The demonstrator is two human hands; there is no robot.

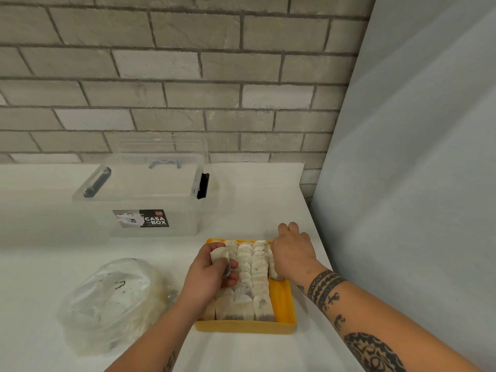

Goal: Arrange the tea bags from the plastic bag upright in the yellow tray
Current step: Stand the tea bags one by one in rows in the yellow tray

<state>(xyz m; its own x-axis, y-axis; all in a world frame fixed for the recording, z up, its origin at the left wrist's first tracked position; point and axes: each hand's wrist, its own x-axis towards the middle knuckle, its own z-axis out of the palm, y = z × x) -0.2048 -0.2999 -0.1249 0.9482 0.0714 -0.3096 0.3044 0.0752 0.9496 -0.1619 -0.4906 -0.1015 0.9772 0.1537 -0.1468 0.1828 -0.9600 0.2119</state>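
Observation:
The yellow tray (281, 304) lies on the white counter in front of me, filled with rows of upright tea bags (259, 267). My left hand (208, 277) hovers over the tray's left side and pinches a tea bag (220, 257) between thumb and fingers. My right hand (292, 251) rests on the tray's far right corner, its fingers curled over the rim and against the right-hand row of tea bags. The crumpled clear plastic bag (112, 302) lies to the left of the tray with a few tea bags showing dimly inside.
A clear lidded storage box (145, 194) with black latches and a "CASA BOX" label stands behind the tray to the left. A grey brick wall runs along the back. A pale panel (416, 157) borders the counter on the right.

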